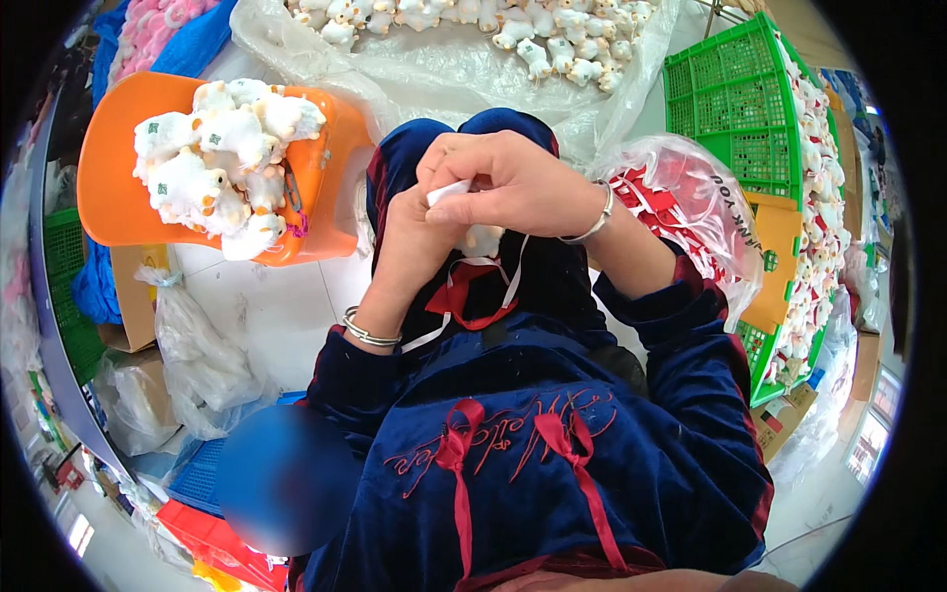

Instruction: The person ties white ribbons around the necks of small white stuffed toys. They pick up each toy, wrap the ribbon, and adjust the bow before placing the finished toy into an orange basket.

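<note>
Both my hands meet in front of my lap, fingers curled and closed. Between them shows a small white strip (pixel 449 192), pinched by the thumb of my right hand (pixel 528 183). My left hand (pixel 422 225) is closed against it, its fingertips mostly hidden. Just below my hands a bit of a white plush toy (pixel 481 241) shows; most of it is covered. Under that, a red cloth piece (pixel 462 296) with white ribbons lies against my dark trousers. One ribbon (pixel 515 276) runs up toward my right hand.
On my left, white plush toys (pixel 222 148) are heaped on an orange chair (pixel 109 168). More plush toys (pixel 562 44) lie on plastic sheeting (pixel 414 74) ahead. Right of me are a clear bag of red pieces (pixel 661 212) and a green crate (pixel 730 109).
</note>
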Available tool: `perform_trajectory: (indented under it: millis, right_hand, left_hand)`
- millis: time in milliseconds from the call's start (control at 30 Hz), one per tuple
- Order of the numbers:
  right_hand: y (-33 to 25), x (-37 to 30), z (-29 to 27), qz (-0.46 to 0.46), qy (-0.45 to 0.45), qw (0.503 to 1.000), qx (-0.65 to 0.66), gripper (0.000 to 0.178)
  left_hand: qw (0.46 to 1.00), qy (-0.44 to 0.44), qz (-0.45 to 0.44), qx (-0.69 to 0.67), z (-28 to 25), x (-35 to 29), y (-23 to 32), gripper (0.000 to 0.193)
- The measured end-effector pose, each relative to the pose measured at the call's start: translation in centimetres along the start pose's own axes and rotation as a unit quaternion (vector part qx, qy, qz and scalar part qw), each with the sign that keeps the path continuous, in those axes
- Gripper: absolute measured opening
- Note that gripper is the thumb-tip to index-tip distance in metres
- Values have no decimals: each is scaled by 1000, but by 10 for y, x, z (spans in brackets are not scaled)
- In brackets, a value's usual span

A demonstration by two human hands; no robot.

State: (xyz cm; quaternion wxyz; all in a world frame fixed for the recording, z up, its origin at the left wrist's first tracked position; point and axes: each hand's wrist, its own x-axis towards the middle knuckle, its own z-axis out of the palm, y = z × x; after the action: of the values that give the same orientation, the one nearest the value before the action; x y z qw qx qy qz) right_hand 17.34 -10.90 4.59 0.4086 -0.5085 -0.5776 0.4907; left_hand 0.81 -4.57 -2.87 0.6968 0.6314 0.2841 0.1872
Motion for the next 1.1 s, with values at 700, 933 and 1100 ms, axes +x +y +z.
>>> perform_trajectory:
  millis: [700,933,1100]
  right_hand:
    - [58,-49,18,27,284,946,-155,13]
    - [45,-59,11,-1,173,981,-90,9]
    - [31,-54,8,-45,119,980,-155,7]
  left_hand:
    - [996,-4,-81,-46,-7,2,1,30]
    - [981,-54,-118,-141,-16,-1,25,23]
    - [990,-85,-49,-100,-10,-8,17,22]
